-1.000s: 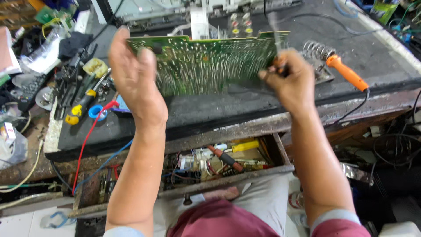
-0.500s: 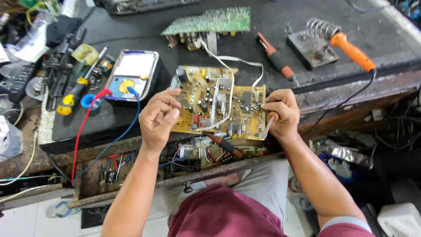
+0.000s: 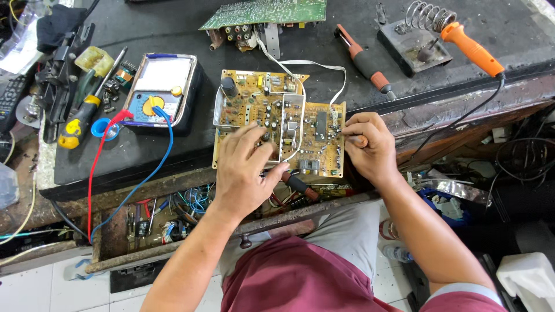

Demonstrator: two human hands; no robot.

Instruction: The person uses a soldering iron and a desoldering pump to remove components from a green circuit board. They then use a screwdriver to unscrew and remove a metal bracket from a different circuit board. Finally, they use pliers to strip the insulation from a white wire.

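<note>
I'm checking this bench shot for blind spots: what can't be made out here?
Head view only:
- Tan circuit board: its lower-left area is covered by the left hand.
- The thing in the right hand: mostly hidden by the fingers.
- Green board: cut by the top edge.
- Open drawer contents: too small and tangled.

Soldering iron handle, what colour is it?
Orange, on the soldering iron; head view shows it.

Tan circuit board (image 3: pixel 277 124) lies component-side up, flat at bench edge.
</note>
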